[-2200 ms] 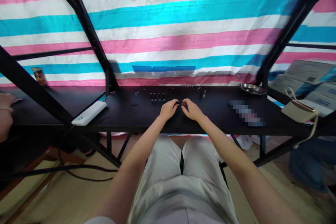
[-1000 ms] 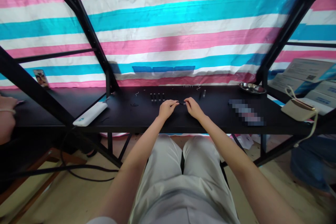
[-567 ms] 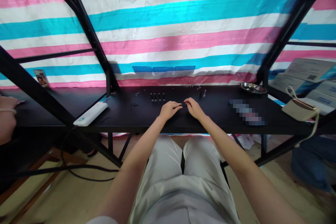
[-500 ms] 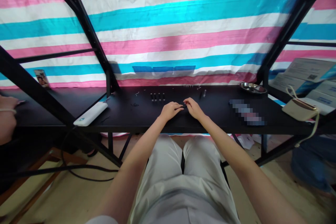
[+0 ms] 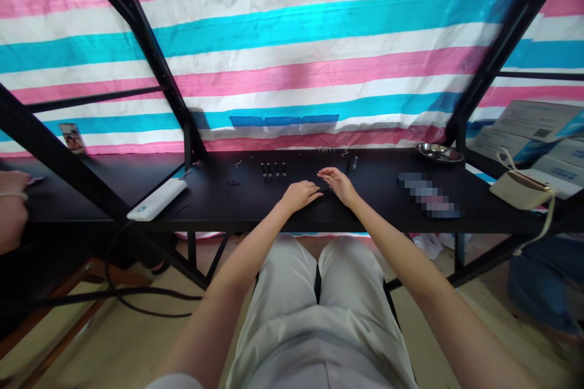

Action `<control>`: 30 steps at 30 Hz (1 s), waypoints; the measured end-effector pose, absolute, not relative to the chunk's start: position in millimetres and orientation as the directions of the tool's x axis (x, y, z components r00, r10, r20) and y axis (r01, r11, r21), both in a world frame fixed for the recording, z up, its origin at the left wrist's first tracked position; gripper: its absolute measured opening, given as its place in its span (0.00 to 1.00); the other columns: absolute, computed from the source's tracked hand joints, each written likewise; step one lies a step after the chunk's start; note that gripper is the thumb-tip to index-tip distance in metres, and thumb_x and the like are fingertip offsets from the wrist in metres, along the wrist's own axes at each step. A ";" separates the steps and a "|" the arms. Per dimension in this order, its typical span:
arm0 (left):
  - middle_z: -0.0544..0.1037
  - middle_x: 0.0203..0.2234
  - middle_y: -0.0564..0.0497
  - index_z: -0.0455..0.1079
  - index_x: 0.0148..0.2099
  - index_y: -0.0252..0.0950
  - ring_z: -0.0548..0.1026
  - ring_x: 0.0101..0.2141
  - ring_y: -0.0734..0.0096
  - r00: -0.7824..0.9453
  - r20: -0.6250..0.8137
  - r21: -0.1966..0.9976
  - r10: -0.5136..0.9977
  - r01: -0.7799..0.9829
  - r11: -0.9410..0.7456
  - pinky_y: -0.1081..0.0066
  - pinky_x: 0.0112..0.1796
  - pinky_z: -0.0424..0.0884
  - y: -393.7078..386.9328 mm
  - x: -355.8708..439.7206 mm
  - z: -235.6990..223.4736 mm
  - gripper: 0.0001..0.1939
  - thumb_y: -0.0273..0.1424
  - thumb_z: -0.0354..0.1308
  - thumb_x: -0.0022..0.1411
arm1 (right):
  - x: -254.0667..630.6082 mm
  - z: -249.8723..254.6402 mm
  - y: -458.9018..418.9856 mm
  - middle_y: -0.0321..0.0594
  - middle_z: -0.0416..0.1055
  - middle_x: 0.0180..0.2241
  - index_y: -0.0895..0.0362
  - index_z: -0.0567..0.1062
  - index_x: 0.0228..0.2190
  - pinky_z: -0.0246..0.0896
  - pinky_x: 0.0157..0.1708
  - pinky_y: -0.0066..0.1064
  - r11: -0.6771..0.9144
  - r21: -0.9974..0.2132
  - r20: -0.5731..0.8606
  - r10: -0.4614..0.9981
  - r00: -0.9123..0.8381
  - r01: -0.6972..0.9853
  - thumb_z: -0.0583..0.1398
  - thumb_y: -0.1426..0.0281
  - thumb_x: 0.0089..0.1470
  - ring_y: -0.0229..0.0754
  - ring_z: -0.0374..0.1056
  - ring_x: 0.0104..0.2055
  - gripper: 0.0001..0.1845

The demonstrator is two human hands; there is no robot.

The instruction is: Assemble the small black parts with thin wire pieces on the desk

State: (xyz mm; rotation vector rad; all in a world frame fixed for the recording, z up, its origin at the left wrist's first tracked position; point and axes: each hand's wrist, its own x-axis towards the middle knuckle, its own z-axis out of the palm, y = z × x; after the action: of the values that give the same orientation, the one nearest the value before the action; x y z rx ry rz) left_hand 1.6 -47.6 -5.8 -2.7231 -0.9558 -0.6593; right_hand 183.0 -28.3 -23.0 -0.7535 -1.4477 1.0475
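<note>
Over the middle of the black table point(image 5: 219, 203), my left hand point(image 5: 301, 196) has its fingers drawn together; what they hold, if anything, blends into the dark surface and cannot be made out. Just to the right, my right hand point(image 5: 340, 185) is raised slightly, fingers stretched and apart. A small gap separates the hands. Several small dark cylinders with pale ends point(image 5: 274, 169) stand in a row beyond my left hand. Behind my right hand is a small clear-and-dark tube point(image 5: 354, 162). A dark tangle of thin bits point(image 5: 234, 183) lies to the left.
A white oblong device point(image 5: 157, 200) lies at the left, near the frame post. On the right are a shiny metal dish point(image 5: 439, 152), a blurred-out flat item point(image 5: 429, 196) and a beige bag point(image 5: 521, 189). Another person's arm point(image 5: 13, 209) shows at the far left.
My right hand has opened its fingers and drawn back from the left. My left hand has shifted slightly right and toward me. The thin dark item between them no longer shows clearly.
</note>
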 end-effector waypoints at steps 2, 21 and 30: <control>0.77 0.38 0.47 0.72 0.45 0.36 0.73 0.39 0.70 0.707 0.462 -0.054 0.535 0.625 -0.779 0.73 0.37 0.67 -48.2 1.9 -5.3 0.19 0.40 0.45 0.65 | 183.0 -21.5 -30.6 0.46 0.71 0.42 0.54 0.67 0.36 0.59 0.48 0.44 0.384 -0.918 0.397 0.902 -0.169 -0.105 0.48 0.64 0.49 0.48 0.65 0.50 0.14; 0.77 0.39 0.46 0.72 0.44 0.36 0.74 0.41 0.69 0.693 0.518 -0.014 0.501 0.593 -0.805 0.72 0.41 0.68 -44.7 4.8 -9.6 0.17 0.39 0.46 0.65 | 179.5 -23.0 -30.9 0.38 0.73 0.37 0.52 0.72 0.34 0.52 0.53 0.42 0.163 -0.924 0.268 0.922 -0.280 -0.346 0.54 0.71 0.38 0.45 0.66 0.46 0.16; 0.77 0.31 0.52 0.74 0.42 0.36 0.67 0.23 0.79 0.422 0.504 0.552 0.753 0.513 -0.657 0.76 0.30 0.65 -38.4 36.7 -4.2 0.11 0.32 0.57 0.56 | 180.1 -17.9 -34.2 0.38 0.73 0.36 0.53 0.73 0.33 0.57 0.47 0.38 0.124 -0.902 0.217 0.958 -0.185 -0.414 0.52 0.68 0.38 0.44 0.66 0.43 0.17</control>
State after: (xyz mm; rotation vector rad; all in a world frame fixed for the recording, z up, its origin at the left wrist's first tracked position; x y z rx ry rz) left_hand 36.7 -38.4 -4.2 -2.9031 -1.3404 -1.3245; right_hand 180.1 -34.2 -17.9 -0.6596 -1.1335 1.4041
